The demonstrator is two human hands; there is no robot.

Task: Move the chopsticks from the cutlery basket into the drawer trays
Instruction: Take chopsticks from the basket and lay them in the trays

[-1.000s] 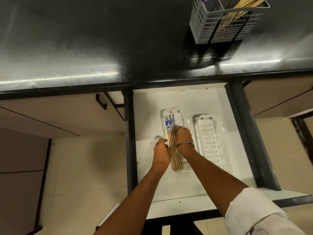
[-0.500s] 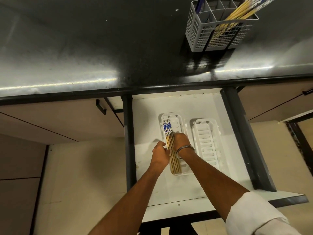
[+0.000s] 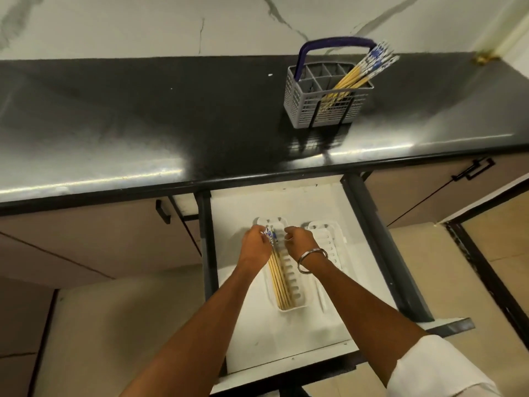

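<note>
Chopsticks (image 3: 279, 275) in tray (image 3: 297, 302); both hands curled beside tops.

The cutlery basket (image 3: 326, 103) stands on the countertop (image 3: 143, 118), toward its right part, and some chopsticks (image 3: 363, 71) lean in the right compartments of it. Below the front edge of the countertop the open drawer (image 3: 286, 336) holds two trays side by side: the left tray (image 3: 294, 296) has a bundle of chopsticks (image 3: 279, 277) lying along its left side, and the right tray (image 3: 329, 239) is just beside it. The left hand (image 3: 256, 243) and the right hand (image 3: 297, 242) are over the far end of the left tray, one on each side of the bundle.
</note>
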